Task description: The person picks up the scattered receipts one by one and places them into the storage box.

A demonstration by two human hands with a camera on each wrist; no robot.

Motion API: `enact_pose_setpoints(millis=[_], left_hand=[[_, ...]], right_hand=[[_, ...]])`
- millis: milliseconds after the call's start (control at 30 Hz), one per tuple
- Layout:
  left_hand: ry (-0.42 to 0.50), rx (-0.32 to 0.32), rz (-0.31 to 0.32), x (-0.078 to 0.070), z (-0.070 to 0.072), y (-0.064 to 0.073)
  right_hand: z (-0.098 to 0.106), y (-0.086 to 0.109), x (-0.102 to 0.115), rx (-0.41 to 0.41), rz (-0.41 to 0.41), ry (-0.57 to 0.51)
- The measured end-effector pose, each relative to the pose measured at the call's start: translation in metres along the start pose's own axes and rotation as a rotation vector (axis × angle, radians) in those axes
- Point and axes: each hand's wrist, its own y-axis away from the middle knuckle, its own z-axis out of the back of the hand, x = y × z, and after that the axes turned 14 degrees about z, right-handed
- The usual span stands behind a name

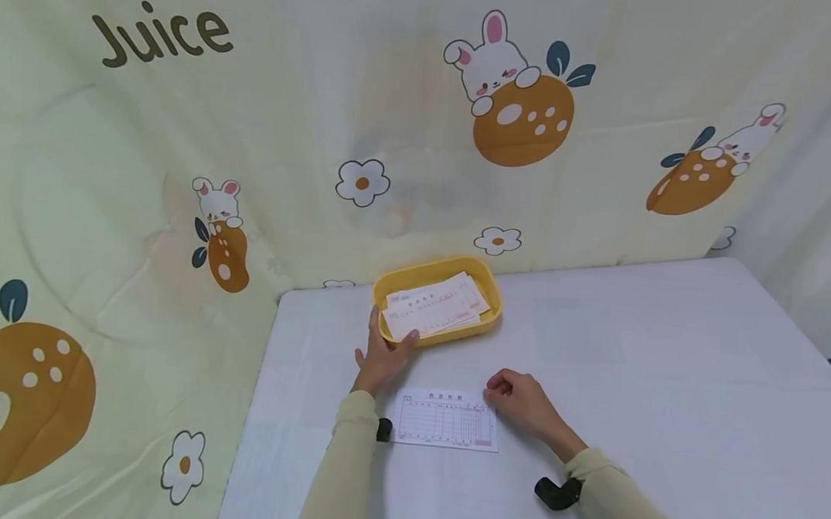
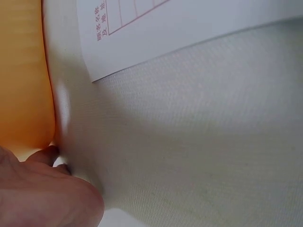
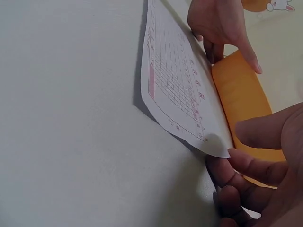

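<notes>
A printed receipt form (image 1: pixel 443 421) lies on the white table in front of me, its far right corner lifted off the cloth. My right hand (image 1: pixel 526 404) holds that corner with curled fingers; the fingertips (image 3: pixel 218 169) reach under the paper's edge and the thumb hovers above. Behind the form stands a yellow basket (image 1: pixel 447 339) with several filled-in receipts (image 1: pixel 430 310) inside. My left hand (image 1: pixel 381 360) grips the basket's near left corner, thumb at the front and index finger along the left side. In the left wrist view the orange-looking basket wall (image 2: pixel 23 71) shows beside the hand.
A patterned curtain (image 1: pixel 289 130) with rabbits, fruit and flowers hangs right behind the basket and along the left. The white table (image 1: pixel 661 379) stretches away to the right. Black camera mounts (image 1: pixel 557 494) sit at both wrists.
</notes>
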Motion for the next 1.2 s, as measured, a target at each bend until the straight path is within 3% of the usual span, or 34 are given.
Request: enact_pose_setpoints(millis=[233,400,600,833,1200], left_hand=[[0.002,0.000,-0.011,0.000,-0.002,0.001],[0.001,0.006,-0.016,-0.001,-0.002,0.003],[-0.005,0.004,-0.019,-0.002,0.001,0.004],[-0.005,-0.016,-0.014,0.000,0.001,0.005],[0.027,-0.063,-0.075,0.003,-0.008,0.006]], right_hand=[[0.001,0.011,-0.009,0.022,0.097,0.049],[0.004,0.030,-0.022,0.000,0.171,0.046],[0.003,0.047,-0.036,-0.096,0.197,-0.013],[-0.010,0.050,-0.039,-0.169,0.217,-0.004],[-0.009,0.052,-0.040,-0.181,0.201,0.046]])
